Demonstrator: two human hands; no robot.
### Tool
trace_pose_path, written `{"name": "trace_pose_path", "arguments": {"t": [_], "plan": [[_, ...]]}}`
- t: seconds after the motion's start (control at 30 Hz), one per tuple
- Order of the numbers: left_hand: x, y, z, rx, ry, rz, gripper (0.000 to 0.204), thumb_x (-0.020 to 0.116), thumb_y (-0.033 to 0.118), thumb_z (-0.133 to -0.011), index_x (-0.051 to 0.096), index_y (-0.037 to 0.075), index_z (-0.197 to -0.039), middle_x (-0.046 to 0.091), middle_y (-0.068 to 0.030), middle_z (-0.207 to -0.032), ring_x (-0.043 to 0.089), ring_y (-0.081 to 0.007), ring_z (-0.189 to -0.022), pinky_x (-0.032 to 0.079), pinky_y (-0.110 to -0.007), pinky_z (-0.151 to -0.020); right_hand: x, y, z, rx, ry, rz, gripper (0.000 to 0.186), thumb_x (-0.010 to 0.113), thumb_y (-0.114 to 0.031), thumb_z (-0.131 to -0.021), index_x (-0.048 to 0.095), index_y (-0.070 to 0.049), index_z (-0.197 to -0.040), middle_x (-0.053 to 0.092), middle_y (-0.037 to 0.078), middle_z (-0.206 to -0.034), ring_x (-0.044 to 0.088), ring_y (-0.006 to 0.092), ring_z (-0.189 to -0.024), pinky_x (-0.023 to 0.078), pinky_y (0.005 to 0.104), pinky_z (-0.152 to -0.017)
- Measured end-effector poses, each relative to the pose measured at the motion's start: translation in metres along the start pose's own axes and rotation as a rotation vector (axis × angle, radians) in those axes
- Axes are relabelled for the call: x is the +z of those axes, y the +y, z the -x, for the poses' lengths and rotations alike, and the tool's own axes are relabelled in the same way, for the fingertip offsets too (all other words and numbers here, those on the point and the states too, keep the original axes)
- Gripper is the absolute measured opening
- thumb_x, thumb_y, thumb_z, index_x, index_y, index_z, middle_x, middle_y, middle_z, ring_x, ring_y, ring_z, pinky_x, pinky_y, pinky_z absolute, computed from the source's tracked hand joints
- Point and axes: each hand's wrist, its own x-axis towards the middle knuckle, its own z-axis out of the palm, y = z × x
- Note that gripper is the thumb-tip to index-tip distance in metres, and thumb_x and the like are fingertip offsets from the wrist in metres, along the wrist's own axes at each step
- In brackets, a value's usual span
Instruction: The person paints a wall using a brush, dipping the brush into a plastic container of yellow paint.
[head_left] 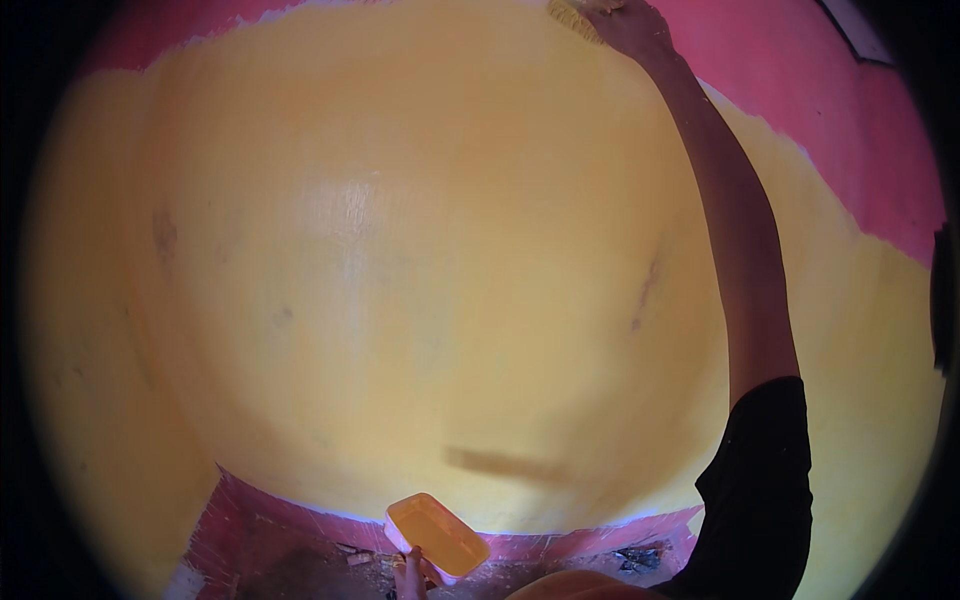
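My right arm reaches far up, and my right hand point(638, 32) is closed around a paintbrush point(577, 20) at the top edge of the view. Its yellow-coated bristles are against the wall point(450, 290), near where yellow paint meets pink; most of the handle is hidden in my fingers. Low down, my left hand point(410, 578) grips a small rectangular plastic tub point(394, 533) by its near side. Yellow paint covers the inside of the tub, which is tilted slightly.
Pink paint point(800, 110) borders the yellow above in an uneven line. Wet shine and several dark smudges mark the yellow area. A pink strip point(300, 515) runs along the wall's foot, with dark debris point(640, 558) on the floor. A dark object point(940, 300) stands at the right rim.
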Motion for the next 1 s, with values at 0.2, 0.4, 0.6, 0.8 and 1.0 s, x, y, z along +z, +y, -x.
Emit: {"name": "trace_pose_path", "arguments": {"t": [0.2, 0.4, 0.6, 0.8, 1.0], "plan": [[0.003, -0.005, -0.004, -0.004, 0.002, 0.022, 0.029, 0.058, 0.021, -0.090, 0.049, 0.004, -0.112, 0.059, -0.0095, -0.095, 0.059, -0.0162, -0.083, 0.051, -0.030, -0.064, 0.026, -0.002, 0.022, -0.148, -0.089, 0.096, 0.040, 0.055, -0.049, -0.091, 0.064, -0.028, -0.123, 0.067, 0.014, -0.089, 0.065, 0.0304, -0.080, 0.054, 0.0413, -0.075], [-0.001, -0.005, -0.006, 0.024, 0.043, 0.030, 0.028, 0.058, 0.020, -0.089, 0.050, 0.004, -0.111, 0.059, -0.0093, -0.093, 0.059, -0.0159, -0.081, 0.051, -0.030, -0.062, 0.006, -0.064, 0.134, -0.278, -0.397, 0.079, 0.033, 0.057, -0.039, -0.093, 0.063, -0.029, -0.124, 0.068, 0.008, -0.096, 0.064, 0.0254, -0.090, 0.051, 0.0388, -0.085], [0.015, 0.002, 0.004, 0.011, 0.048, -0.011, 0.027, 0.059, 0.019, -0.089, 0.051, 0.005, -0.109, 0.059, -0.0091, -0.091, 0.059, -0.0155, -0.079, 0.050, -0.029, -0.061, 0.016, -0.022, 0.078, -0.163, -0.508, -0.099, 0.044, 0.055, -0.047, -0.089, 0.063, -0.022, -0.125, 0.069, 0.008, -0.105, 0.066, 0.0241, -0.096, 0.052, 0.0375, -0.085], [-0.009, -0.039, -0.016, 0.008, -0.009, 0.047, 0.026, 0.061, 0.015, -0.086, 0.049, 0.005, -0.106, 0.058, -0.0107, -0.093, 0.058, -0.0144, -0.078, 0.051, -0.028, -0.063, 0.021, 0.036, -0.020, 0.068, -0.214, 0.123, 0.054, 0.046, -0.063, -0.089, 0.064, -0.026, -0.123, 0.070, 0.010, -0.095, 0.067, 0.0298, -0.089, 0.052, 0.0402, -0.081], [-0.031, -0.071, -0.032, 0.123, 0.076, 0.176, 0.026, 0.061, 0.012, -0.085, 0.047, 0.005, -0.105, 0.059, -0.0165, -0.102, 0.060, -0.0210, -0.090, 0.053, -0.034, -0.079, 0.010, -0.020, 0.012, -0.032, -0.164, 0.041, 0.052, 0.045, -0.063, -0.090, 0.064, -0.028, -0.123, 0.070, 0.009, -0.091, 0.067, 0.0312, -0.086, 0.052, 0.0413, -0.079]]}}
